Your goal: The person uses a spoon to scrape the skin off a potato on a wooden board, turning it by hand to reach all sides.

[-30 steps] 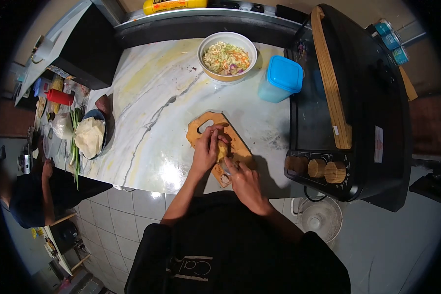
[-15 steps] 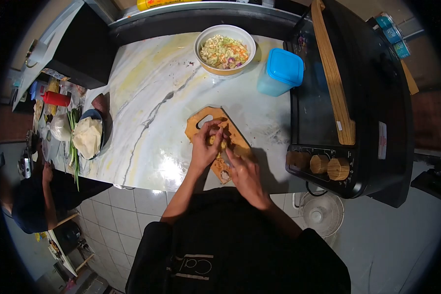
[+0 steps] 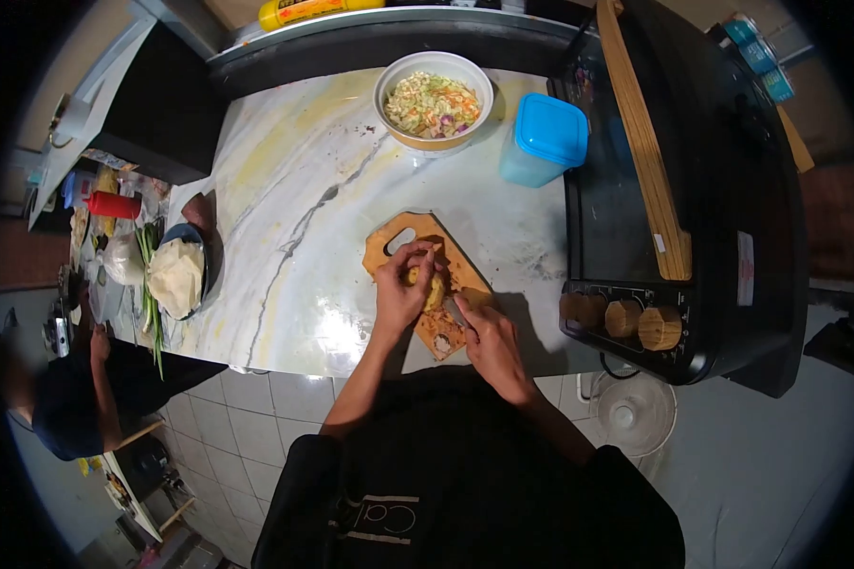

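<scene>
My left hand (image 3: 410,289) is closed around a yellowish, knobbly piece that looks like ginger (image 3: 434,296), above a wooden cutting board (image 3: 454,248). Its fingers hide the far end of the piece. My right hand (image 3: 491,343) is wrapped round a small knife (image 3: 460,313), whose blade lies close beside the lower part of the ginger. Brown peelings are scattered over the board, and a pale cut bit (image 3: 442,343) rests near its front end.
A bowl of chopped vegetables (image 3: 434,112) and a blue-lidded container (image 3: 546,142) stand at the back. On the right is a black oven (image 3: 721,237). To the left are a plate with pale wrappers (image 3: 176,280), green onions (image 3: 152,313) and another person (image 3: 71,398).
My right hand with the knife has drawn slightly right and down, exposing more of the ginger. The view has shifted a little.
</scene>
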Motion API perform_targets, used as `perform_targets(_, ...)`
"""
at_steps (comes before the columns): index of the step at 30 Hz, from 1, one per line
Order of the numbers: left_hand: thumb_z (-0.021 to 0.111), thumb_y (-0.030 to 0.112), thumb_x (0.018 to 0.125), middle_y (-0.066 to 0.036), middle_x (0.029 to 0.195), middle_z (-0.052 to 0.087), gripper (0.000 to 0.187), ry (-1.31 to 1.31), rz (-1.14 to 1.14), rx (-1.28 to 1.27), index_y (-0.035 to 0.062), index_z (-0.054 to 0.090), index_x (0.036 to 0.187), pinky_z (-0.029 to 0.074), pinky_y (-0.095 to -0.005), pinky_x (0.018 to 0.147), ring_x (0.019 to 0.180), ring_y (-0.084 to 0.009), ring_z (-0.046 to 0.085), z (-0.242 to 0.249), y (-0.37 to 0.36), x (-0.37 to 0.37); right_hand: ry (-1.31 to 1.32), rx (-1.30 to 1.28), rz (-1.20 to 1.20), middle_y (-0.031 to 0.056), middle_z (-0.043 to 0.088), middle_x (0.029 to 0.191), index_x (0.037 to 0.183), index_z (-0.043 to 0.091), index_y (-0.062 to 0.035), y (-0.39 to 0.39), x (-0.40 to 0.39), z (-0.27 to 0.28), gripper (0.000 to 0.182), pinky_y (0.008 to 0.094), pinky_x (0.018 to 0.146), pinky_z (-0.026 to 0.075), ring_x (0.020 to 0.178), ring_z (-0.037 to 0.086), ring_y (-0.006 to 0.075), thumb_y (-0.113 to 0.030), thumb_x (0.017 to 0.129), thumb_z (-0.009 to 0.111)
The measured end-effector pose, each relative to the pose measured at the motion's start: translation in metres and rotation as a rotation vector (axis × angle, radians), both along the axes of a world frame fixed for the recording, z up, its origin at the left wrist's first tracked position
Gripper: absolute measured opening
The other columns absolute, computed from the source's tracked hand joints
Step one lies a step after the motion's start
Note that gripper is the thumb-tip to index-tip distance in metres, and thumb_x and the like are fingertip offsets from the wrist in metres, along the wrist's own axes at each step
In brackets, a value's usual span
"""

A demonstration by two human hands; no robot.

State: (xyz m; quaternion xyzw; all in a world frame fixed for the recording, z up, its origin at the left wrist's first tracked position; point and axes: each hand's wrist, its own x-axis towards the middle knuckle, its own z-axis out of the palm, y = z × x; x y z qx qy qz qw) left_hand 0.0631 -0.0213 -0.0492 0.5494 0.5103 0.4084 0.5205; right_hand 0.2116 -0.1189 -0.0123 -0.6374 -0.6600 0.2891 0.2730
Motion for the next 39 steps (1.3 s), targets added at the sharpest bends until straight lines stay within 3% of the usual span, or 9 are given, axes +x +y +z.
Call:
perform_targets(15, 0.060, 0.011, 0.094, -0.012, 0.096, 0.069, 0.022, 0.022, 0.075, 0.011, -0.0077, 0.063, 0.106, 0.051, -0.0270, 0.075, 0.079, -0.0146, 0.067, 0.002, -0.002, 0.003, 0.064, 0.030, -0.028, 0.0189, 0.062, 0.091, 0.132, 0.054, -0.0098, 0.012, -0.006, 0.000, 0.056, 0.0476, 0.070, 0.048, 0.080, 0.061, 0.0394, 0.004, 0.078, 0.060)
perform_targets(18, 0.060, 0.012, 0.094, -0.012, 0.094, 0.069, 0.023, 0.023, 0.088, 0.022, -0.0081, 0.063, 0.106, 0.051, -0.0267, 0.075, 0.079, -0.0144, 0.067, 0.001, -0.003, 0.003, -0.010, 0.159, -0.053, 0.0192, 0.061, 0.087, 0.129, 0.057, -0.0091, 0.003, -0.011, -0.010, 0.051, 0.0471, 0.068, 0.048, 0.076, 0.060, 0.0397, 0.004, 0.080, 0.059)
perform_targets(22, 0.061, 0.011, 0.094, -0.011, 0.087, 0.069, 0.023, 0.021, 0.099, 0.045, -0.0078, 0.063, 0.105, 0.051, -0.0261, 0.073, 0.078, -0.0140, 0.067, -0.002, -0.001, 0.005, 0.049, -0.079, 0.015, 0.0237, 0.061, 0.097, 0.131, 0.053, -0.0030, -0.009, -0.006, -0.007, 0.051, 0.0474, 0.073, 0.050, 0.083, 0.061, 0.0418, 0.001, 0.080, 0.059)
perform_targets(27, 0.061, 0.013, 0.094, -0.011, 0.087, 0.068, 0.024, 0.019, 0.095, 0.004, -0.0078, 0.063, 0.105, 0.050, -0.0262, 0.074, 0.077, -0.0137, 0.067, 0.001, -0.003, 0.004, 0.046, 0.053, 0.002, 0.0231, 0.062, 0.092, 0.130, 0.053, -0.0009, 0.012, -0.005, -0.008, 0.054, 0.0475, 0.072, 0.050, 0.082, 0.062, 0.0420, 0.005, 0.077, 0.058)
perform_targets(30, 0.061, 0.011, 0.093, -0.010, 0.080, 0.069, 0.022, 0.002, 0.130, 0.038, -0.0074, 0.064, 0.106, 0.051, -0.0253, 0.071, 0.075, -0.0133, 0.067, -0.002, -0.003, 0.006, 0.023, 0.103, -0.014, 0.0230, 0.063, 0.093, 0.130, 0.053, -0.0010, 0.000, -0.008, -0.010, 0.054, 0.0482, 0.071, 0.050, 0.082, 0.062, 0.0419, 0.004, 0.077, 0.059)
perform_targets(31, 0.061, 0.011, 0.093, -0.010, 0.080, 0.069, 0.022, -0.004, 0.136, 0.042, -0.0074, 0.064, 0.106, 0.051, -0.0253, 0.071, 0.075, -0.0133, 0.067, -0.003, -0.003, 0.005, 0.032, 0.029, -0.044, 0.0195, 0.061, 0.090, 0.132, 0.054, -0.0105, -0.007, -0.010, -0.012, 0.057, 0.0479, 0.072, 0.048, 0.082, 0.060, 0.0403, 0.005, 0.077, 0.059)
perform_targets(34, 0.061, 0.011, 0.094, -0.010, 0.081, 0.069, 0.023, -0.022, 0.130, 0.037, -0.0075, 0.064, 0.106, 0.051, -0.0252, 0.071, 0.076, -0.0132, 0.067, -0.003, -0.004, 0.007, 0.029, -0.001, -0.022, 0.0199, 0.062, 0.092, 0.133, 0.052, -0.0098, -0.012, -0.009, -0.014, 0.058, 0.0480, 0.072, 0.048, 0.084, 0.060, 0.0404, 0.006, 0.078, 0.059)
perform_targets(37, 0.060, 0.011, 0.094, -0.011, 0.081, 0.069, 0.023, -0.010, 0.123, 0.050, -0.0073, 0.064, 0.106, 0.051, -0.0253, 0.071, 0.076, -0.0129, 0.067, 0.002, -0.003, 0.007, 0.050, 0.201, -0.010, 0.0231, 0.064, 0.094, 0.131, 0.053, -0.0048, 0.003, -0.007, -0.012, 0.052, 0.0464, 0.071, 0.052, 0.082, 0.063, 0.0408, 0.002, 0.080, 0.060)
perform_targets(39, 0.060, 0.011, 0.094, -0.011, 0.081, 0.069, 0.023, 0.007, 0.119, 0.051, -0.0072, 0.064, 0.107, 0.051, -0.0252, 0.071, 0.075, -0.0127, 0.066, -0.001, -0.003, 0.005, -0.004, 0.118, -0.009, 0.0237, 0.064, 0.094, 0.132, 0.053, -0.0052, 0.011, -0.012, -0.013, 0.053, 0.0466, 0.070, 0.052, 0.081, 0.064, 0.0407, 0.001, 0.080, 0.060)
